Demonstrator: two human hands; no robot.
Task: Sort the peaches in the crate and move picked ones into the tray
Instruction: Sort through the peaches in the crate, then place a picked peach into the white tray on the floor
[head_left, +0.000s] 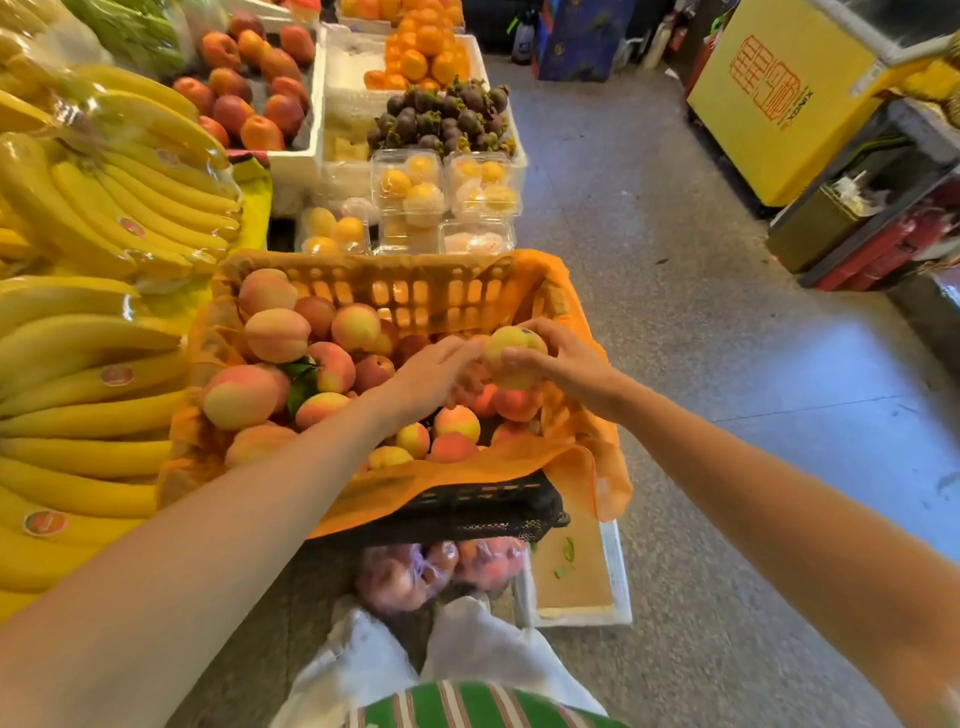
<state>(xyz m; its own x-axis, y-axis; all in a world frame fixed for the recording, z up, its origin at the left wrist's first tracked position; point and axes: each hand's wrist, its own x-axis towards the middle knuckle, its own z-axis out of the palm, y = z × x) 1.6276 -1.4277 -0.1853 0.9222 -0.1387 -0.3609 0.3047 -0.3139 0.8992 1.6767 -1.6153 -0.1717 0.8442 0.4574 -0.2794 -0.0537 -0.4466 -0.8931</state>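
Observation:
An orange slatted crate (400, 283), lined with orange cloth, holds several pink-and-yellow peaches (278, 332). My right hand (563, 358) grips a pale yellow peach (511, 358) above the crate's right side. My left hand (436, 371) reaches across the crate, its fingertips touching that same peach. A white foam tray (311, 130) with red-orange peaches stands further back on the left.
Wrapped banana bunches (104, 332) fill the stand at left. Behind the crate are clear boxes of yellow fruit (447, 187), mangosteens (441, 117) and oranges (423, 52). A bag of peaches (441, 569) and a white tray (618, 571) sit below the crate. Grey floor lies to the right.

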